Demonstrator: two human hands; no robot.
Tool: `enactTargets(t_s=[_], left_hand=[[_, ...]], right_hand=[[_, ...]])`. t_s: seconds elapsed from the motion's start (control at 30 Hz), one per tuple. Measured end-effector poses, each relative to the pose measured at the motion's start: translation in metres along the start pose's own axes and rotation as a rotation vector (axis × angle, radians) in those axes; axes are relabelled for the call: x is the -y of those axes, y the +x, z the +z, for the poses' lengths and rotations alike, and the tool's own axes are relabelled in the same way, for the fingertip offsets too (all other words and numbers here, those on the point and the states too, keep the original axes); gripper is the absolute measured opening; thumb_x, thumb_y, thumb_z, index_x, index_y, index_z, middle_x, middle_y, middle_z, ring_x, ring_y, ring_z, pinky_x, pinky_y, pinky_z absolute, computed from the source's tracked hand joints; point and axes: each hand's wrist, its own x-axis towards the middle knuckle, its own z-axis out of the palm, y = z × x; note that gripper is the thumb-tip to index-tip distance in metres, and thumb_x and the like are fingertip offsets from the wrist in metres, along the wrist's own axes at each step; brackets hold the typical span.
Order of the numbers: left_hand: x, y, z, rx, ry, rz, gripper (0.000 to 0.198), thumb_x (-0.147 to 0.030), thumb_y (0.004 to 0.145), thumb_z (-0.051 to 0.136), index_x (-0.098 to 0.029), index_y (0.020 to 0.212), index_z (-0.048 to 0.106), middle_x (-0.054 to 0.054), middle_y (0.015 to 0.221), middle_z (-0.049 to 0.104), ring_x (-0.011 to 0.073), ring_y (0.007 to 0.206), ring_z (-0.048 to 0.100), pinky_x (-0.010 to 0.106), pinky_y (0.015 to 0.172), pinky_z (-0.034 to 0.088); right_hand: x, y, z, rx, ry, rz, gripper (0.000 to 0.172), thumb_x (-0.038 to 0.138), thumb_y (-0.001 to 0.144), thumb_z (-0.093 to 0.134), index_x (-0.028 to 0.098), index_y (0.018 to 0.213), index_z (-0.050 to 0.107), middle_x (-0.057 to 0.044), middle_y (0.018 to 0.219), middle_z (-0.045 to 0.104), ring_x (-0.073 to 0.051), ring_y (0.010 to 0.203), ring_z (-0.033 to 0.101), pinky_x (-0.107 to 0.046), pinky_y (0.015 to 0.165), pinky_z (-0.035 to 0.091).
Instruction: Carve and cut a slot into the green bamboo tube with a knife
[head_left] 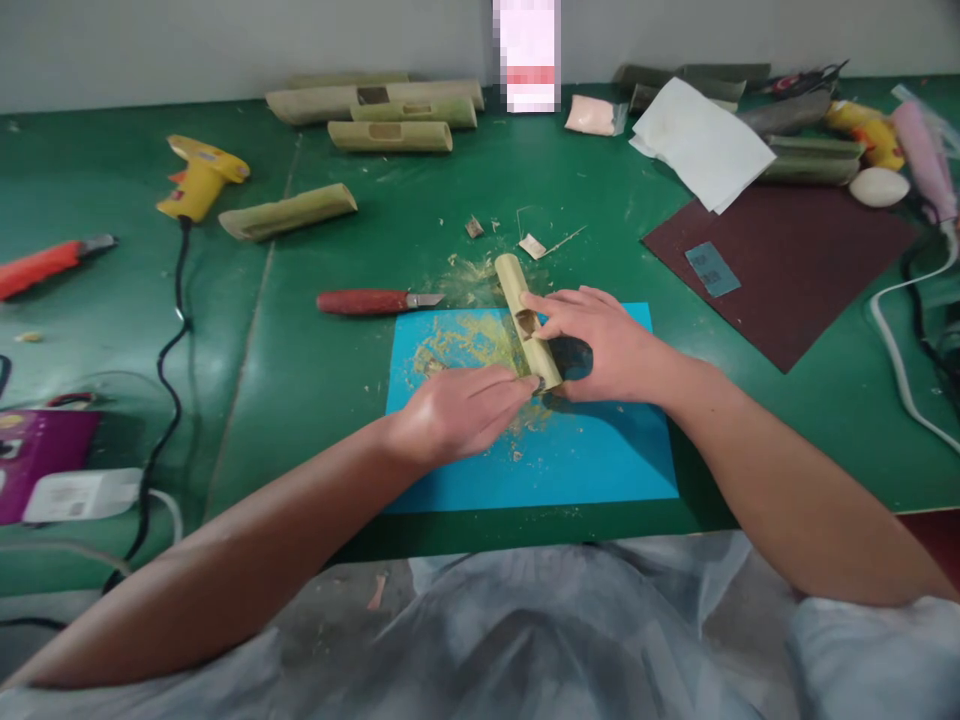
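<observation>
A pale bamboo tube with a rectangular opening cut in its side lies tilted over a blue sheet. My right hand grips it from the right, thumb and fingers around its nearer half. From the left, the closed fingers of my left hand press at the tube's near end. A small dark bit shows at those fingertips, too hidden to name. Yellowish shavings are scattered on the sheet. A red-handled knife rests just beyond the sheet's far left corner, its blade pointing right.
Several bamboo pieces lie at the back; another is nearer. On the left are a yellow corded heat tool, a red cutter and a purple box. White paper overlaps a dark brown sheet on the right.
</observation>
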Motion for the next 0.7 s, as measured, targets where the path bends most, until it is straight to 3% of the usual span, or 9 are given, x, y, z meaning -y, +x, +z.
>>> enactTargets(t_s=[0.13,0.27,0.4,0.57,0.7], left_hand=[[-0.0005,0.0057,0.0043,0.027,-0.009,-0.027,0.023,-0.022,0.105,0.048,-0.018,0.109,0.071,0.005,0.093,0.077,0.0127,0.078,0.073,0.021,0.068,0.056],[-0.0005,0.0036,0.001,0.015,-0.097,-0.015,0.022,-0.02,0.104,0.051,-0.017,0.115,0.069,0.006,0.094,0.077,0.0128,0.078,0.073,0.02,0.069,0.057],[-0.0003,0.0054,0.0008,0.027,-0.111,-0.031,0.022,-0.021,0.105,0.05,-0.017,0.114,0.07,0.006,0.096,0.077,0.0137,0.082,0.073,0.022,0.072,0.058],[0.0013,0.0074,-0.0001,0.038,-0.141,-0.008,0.025,-0.021,0.105,0.047,-0.016,0.114,0.07,0.007,0.097,0.076,0.0143,0.082,0.073,0.022,0.072,0.058],[0.0017,0.0079,-0.0001,0.021,-0.127,-0.015,0.024,-0.021,0.105,0.048,-0.016,0.113,0.07,0.007,0.095,0.076,0.0138,0.08,0.073,0.022,0.07,0.058]], right_hand=[[0.0002,0.0012,0.0005,0.009,0.002,0.008,0.067,0.032,0.059,0.079,0.034,0.125,0.066,-0.001,0.146,0.061,-0.034,0.138,0.05,-0.058,0.12,0.028],[0.001,0.0008,-0.0003,0.008,0.003,0.004,0.056,0.034,0.062,0.078,0.034,0.116,0.068,0.001,0.153,0.055,-0.032,0.14,0.049,-0.057,0.121,0.027],[0.0009,-0.0004,-0.0005,0.009,0.002,0.002,0.059,0.03,0.06,0.078,0.033,0.118,0.068,0.0,0.148,0.06,-0.033,0.139,0.05,-0.057,0.119,0.03],[-0.0025,-0.0005,0.0019,0.018,-0.004,-0.012,0.054,0.033,0.063,0.076,0.033,0.115,0.066,0.001,0.159,0.049,-0.031,0.14,0.05,-0.059,0.119,0.029],[-0.0031,-0.0013,0.0019,0.018,-0.009,-0.019,0.055,0.032,0.063,0.078,0.033,0.116,0.066,0.0,0.159,0.049,-0.032,0.14,0.049,-0.059,0.12,0.029]])
